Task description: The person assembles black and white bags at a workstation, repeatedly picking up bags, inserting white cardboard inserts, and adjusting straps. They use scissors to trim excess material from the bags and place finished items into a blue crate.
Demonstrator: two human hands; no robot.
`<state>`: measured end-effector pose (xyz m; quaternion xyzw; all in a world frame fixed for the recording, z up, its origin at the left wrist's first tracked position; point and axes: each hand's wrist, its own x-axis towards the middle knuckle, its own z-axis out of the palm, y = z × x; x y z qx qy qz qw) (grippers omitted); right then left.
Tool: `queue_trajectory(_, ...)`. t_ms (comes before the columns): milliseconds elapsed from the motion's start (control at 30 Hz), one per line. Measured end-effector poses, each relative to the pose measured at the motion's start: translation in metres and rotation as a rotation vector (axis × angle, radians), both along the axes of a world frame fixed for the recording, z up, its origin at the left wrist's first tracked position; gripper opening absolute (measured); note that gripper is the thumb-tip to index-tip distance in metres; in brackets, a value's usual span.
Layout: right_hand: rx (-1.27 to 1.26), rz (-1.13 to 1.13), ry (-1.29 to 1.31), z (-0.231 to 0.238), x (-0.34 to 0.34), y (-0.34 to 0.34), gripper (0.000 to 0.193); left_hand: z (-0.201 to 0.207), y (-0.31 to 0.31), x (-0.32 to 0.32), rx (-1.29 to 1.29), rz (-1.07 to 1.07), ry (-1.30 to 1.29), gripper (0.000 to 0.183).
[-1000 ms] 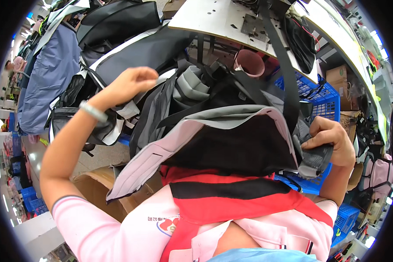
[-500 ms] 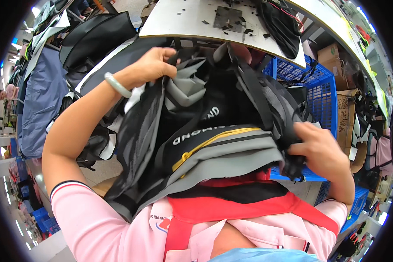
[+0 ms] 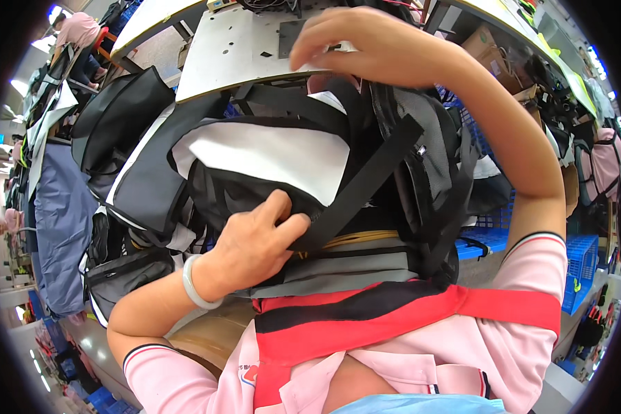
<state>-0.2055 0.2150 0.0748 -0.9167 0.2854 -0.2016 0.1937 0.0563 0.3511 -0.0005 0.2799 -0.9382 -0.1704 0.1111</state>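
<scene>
A black and grey fabric bag [image 3: 393,257], partly sewn in look, lies bunched across my lap. Its white panel [image 3: 269,155] is now uppermost, and a wide black strap [image 3: 372,183] runs slantwise over it. With fingers curled and pressed together, my left hand [image 3: 259,241] grips the bag's black fabric just below the white panel. Up over the near edge of the white worktable [image 3: 241,52], my right hand [image 3: 348,43] is raised away from the bag, its fingers loosely stretched and slightly blurred. Nothing shows in it.
Dark scraps and a metal plate [image 3: 292,38] are on the worktable. To the left are stacked black panels [image 3: 121,124] and a blue-grey cloth [image 3: 65,228]. At the right stand a blue plastic basket [image 3: 486,241] and cardboard boxes [image 3: 493,58]. Another person [image 3: 76,34] sits far left.
The bag has been folded over, bringing the white panel up and covering its inside. My left hand moved down to its near part; my right hand left its right side and rose over the table.
</scene>
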Motion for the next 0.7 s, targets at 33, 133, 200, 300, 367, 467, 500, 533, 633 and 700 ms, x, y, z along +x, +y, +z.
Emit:
queue_trajectory(33,0.198,-0.032,0.087,-0.013,0.005,-0.015,0.037,0.0,0.004,0.002,0.024,-0.007,-0.006,0.043)
queue_trajectory(133,0.51,0.068,0.284,-0.032,0.021,-0.022,0.057,-0.003,0.015,0.014,0.173,0.011,0.038,0.031)
queue_trajectory(200,0.525,0.058,0.311,-0.044,0.021,-0.015,0.062,0.002,0.011,0.025,0.358,0.033,0.109,0.023)
queue_trajectory(300,0.571,0.058,0.285,-0.047,0.027,-0.012,0.06,0.035,-0.031,0.038,0.496,0.163,0.214,0.015)
queue_trajectory(367,0.541,0.068,0.253,-0.04,0.031,-0.005,0.056,0.036,-0.066,0.033,0.022,0.223,0.249,0.014)
queue_trajectory(467,0.494,0.011,0.151,-0.047,0.035,0.007,0.044,0.002,-0.115,0.01,-0.345,0.137,0.225,0.019)
queue_trajectory(500,0.476,-0.058,0.176,-0.048,0.034,0.011,0.034,-0.004,-0.116,0.002,-0.086,0.215,0.133,0.023)
queue_trajectory(533,0.462,-0.09,0.143,-0.046,0.03,0.014,0.031,-0.008,-0.117,-0.005,0.175,0.288,0.038,0.027)
queue_trajectory(633,0.478,-0.193,-0.005,-0.027,0.008,0.032,0.014,-0.009,-0.123,-0.011,0.354,0.312,0.282,0.032)
queue_trajectory(700,0.313,0.061,-0.148,-0.023,0.0,0.055,0.013,-0.014,-0.134,0.006,0.453,0.252,0.384,0.033)
